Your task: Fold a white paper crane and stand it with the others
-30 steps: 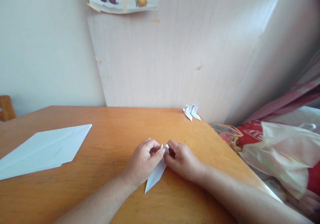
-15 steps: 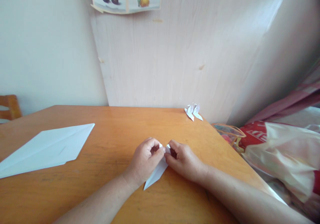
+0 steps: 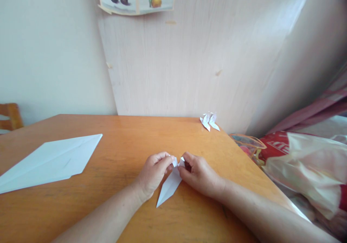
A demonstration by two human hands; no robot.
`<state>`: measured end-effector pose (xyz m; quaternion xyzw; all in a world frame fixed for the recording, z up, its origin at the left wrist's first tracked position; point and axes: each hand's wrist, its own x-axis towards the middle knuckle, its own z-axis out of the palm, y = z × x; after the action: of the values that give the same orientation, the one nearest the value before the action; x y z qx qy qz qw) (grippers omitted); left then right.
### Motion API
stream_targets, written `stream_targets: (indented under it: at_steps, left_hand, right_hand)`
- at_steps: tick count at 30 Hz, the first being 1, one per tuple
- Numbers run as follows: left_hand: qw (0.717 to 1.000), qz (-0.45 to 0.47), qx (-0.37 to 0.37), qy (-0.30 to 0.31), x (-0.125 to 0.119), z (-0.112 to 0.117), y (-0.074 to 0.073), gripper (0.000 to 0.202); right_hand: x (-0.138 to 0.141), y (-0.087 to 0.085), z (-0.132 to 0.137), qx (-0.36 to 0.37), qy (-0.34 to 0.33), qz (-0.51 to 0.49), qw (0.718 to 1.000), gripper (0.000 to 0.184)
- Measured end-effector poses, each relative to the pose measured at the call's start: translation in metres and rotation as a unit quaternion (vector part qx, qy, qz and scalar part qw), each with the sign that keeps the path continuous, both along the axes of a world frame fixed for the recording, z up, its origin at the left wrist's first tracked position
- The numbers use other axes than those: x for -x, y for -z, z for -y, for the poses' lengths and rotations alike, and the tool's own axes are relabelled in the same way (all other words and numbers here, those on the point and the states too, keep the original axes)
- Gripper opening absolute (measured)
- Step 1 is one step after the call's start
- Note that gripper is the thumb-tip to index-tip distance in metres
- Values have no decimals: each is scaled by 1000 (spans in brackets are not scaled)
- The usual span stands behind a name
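A small piece of folded white paper (image 3: 170, 186) is between my hands, its long point angled down toward me over the table. My left hand (image 3: 155, 170) pinches the paper's upper left edge between thumb and fingertips. On the other side, my right hand (image 3: 200, 173) grips the upper right part, with the fingers curled round so that some of the paper is hidden. The paper's upper end parts into two flaps, one at each hand.
White paper sheets (image 3: 54, 160) lie at the left of the wooden table (image 3: 130, 134). Small folded paper figures (image 3: 209, 121) stand at the far right corner. Beyond the right edge are plastic bags (image 3: 311, 170). A chair back (image 3: 12, 115) shows at far left.
My left hand has shifted slightly left and its thumb has moved up, so more of the paper shows. My right hand stays nearly where it was.
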<state>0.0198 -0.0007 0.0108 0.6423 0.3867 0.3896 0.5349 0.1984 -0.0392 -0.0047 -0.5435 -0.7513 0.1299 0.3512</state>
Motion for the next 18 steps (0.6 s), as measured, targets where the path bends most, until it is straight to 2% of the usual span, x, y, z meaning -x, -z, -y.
stream_targets:
  at_steps: [5, 13, 18]
  left_hand:
    - [999, 7, 53, 10, 1, -2, -1, 29]
    - [999, 28, 33, 8, 1, 1, -5, 14]
    - [999, 26, 23, 2, 1, 2, -6, 22]
  right_hand:
    - [0, -2, 1, 1, 2, 2, 1000, 15]
    - [0, 0, 1, 1, 2, 8, 1000, 16]
    - [0, -1, 3, 2, -4, 3, 1000, 13]
